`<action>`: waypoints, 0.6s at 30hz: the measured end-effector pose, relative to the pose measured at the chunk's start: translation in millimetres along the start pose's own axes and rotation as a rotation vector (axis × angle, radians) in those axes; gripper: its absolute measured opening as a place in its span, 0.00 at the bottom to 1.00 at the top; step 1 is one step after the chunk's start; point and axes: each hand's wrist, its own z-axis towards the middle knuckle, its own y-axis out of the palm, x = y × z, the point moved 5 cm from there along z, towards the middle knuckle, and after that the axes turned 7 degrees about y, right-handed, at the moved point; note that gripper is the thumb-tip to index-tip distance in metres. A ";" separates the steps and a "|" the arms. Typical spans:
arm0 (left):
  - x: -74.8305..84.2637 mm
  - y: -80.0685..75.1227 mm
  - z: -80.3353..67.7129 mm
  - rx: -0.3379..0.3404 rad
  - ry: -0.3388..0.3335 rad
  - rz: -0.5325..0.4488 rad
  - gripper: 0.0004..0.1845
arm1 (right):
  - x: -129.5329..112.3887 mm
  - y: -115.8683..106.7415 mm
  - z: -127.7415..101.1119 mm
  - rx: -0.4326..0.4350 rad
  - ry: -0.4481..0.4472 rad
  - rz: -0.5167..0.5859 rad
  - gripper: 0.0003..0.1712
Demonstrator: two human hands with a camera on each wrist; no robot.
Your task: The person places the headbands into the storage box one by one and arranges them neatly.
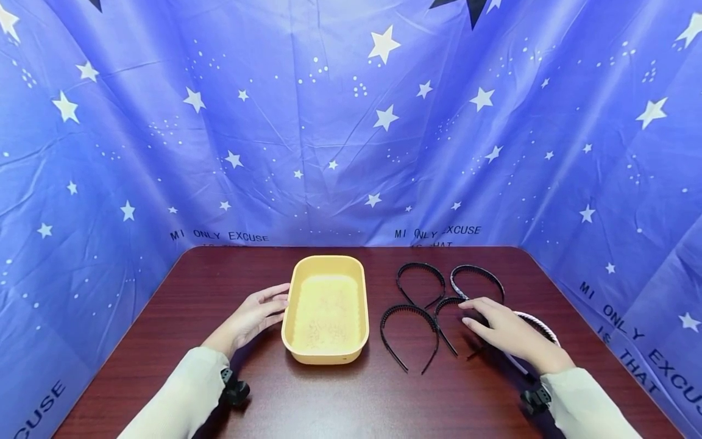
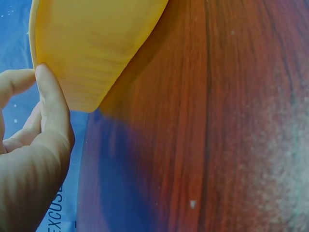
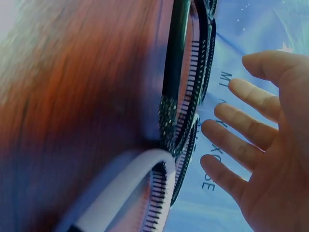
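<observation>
A yellow oblong tray [image 1: 326, 308] sits in the middle of the dark wooden table [image 1: 351, 396]. My left hand [image 1: 258, 314] lies flat beside its left wall, with straight fingertips touching the rim; the left wrist view shows a finger [image 2: 50, 101] against the tray [image 2: 96, 43]. Several black toothed headbands [image 1: 421, 283] lie right of the tray. My right hand [image 1: 496, 326] hovers over them, fingers spread and holding nothing. A white headband [image 1: 540, 326] lies partly under it. The right wrist view shows the open palm [image 3: 270, 145] just above the black headbands [image 3: 176, 72] and the white headband [image 3: 125, 183].
A blue star-printed cloth [image 1: 351, 122] walls in the table at the back and both sides. Bare tabletop stretches in front of the tray and to its left. The tray's floor looks bare.
</observation>
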 end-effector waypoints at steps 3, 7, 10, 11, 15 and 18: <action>-0.8 0.4 0.0 -0.002 0.006 -0.007 0.31 | -3.3 1.4 3.4 0.004 -0.002 0.014 0.17; -2.5 0.0 1.5 0.002 0.009 -0.004 0.31 | -9.2 2.9 7.5 0.012 -0.013 0.036 0.16; -2.9 -0.9 2.2 0.010 0.010 0.001 0.31 | -14.0 5.4 11.7 0.005 -0.022 0.073 0.14; -2.7 -1.2 2.1 0.017 0.007 -0.003 0.31 | -15.6 6.5 13.0 0.001 -0.023 0.082 0.14; -1.9 -1.0 1.8 0.019 0.002 -0.006 0.31 | -19.6 13.1 17.4 -0.031 0.010 0.075 0.13; -0.9 -0.2 1.5 0.012 0.003 0.001 0.31 | -21.4 19.2 20.2 -0.050 0.056 0.040 0.13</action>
